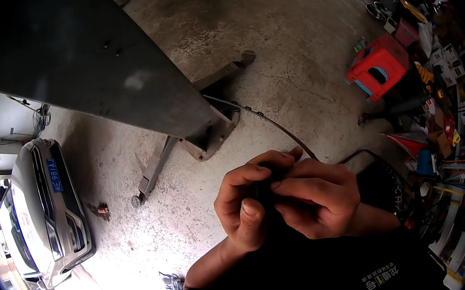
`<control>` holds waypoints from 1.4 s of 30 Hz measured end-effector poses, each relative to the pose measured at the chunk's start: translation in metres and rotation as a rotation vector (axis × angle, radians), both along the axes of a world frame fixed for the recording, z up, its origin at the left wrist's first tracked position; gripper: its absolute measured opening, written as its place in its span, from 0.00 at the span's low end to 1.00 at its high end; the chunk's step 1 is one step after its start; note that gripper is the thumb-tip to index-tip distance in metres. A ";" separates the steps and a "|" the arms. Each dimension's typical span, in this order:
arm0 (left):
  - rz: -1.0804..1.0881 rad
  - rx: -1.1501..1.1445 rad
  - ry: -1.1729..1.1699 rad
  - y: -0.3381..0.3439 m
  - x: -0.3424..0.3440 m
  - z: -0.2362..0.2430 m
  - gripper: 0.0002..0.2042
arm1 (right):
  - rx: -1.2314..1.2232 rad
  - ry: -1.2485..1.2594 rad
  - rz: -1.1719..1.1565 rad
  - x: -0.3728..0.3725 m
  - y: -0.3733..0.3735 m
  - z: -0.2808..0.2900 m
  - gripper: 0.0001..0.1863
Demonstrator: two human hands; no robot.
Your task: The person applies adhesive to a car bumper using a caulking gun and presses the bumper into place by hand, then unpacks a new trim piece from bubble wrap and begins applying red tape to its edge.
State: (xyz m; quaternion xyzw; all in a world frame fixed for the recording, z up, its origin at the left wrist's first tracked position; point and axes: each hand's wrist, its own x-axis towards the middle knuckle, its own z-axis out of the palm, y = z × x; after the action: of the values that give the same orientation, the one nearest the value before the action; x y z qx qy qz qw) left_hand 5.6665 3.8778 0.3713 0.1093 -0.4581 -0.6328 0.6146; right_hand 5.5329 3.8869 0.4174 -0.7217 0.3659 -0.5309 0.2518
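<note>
My left hand (240,206) is curled with its thumb raised, around something dark (266,189) that is too shadowed to make out. My right hand (320,195) closes on the same dark thing from the other side, its fingertips almost meeting those of my left. Beyond both hands a long, thin strip (276,126), dark and brownish, runs from near the foot of a grey steel column (142,98) down behind my right hand.
Lift arms (155,167) lie on the concrete floor (289,37) by the bolted base plate (204,148). A silver car (36,216) stands at left. A red plastic stool (382,58) and cluttered shelving (460,211) line the right, beside a dark coiled hose (381,160).
</note>
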 end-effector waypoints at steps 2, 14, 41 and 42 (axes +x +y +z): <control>0.000 -0.009 -0.005 -0.001 -0.001 -0.001 0.22 | -0.023 0.019 -0.008 -0.003 -0.004 0.001 0.10; 0.014 -0.011 -0.053 -0.005 -0.005 -0.002 0.21 | -0.073 0.197 0.050 -0.010 -0.015 0.004 0.07; 0.194 0.142 -0.032 -0.010 -0.009 -0.001 0.22 | 0.050 -0.033 0.075 -0.015 -0.015 -0.022 0.10; 0.185 0.131 -0.051 -0.010 -0.008 -0.001 0.22 | 0.031 -0.010 0.082 -0.012 -0.017 -0.021 0.12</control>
State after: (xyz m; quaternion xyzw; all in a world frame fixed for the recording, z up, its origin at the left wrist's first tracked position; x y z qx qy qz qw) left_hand 5.6582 3.8681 0.3699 0.2071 -0.4192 -0.5988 0.6502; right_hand 5.5206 3.8703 0.3960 -0.7293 0.3430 -0.5182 0.2862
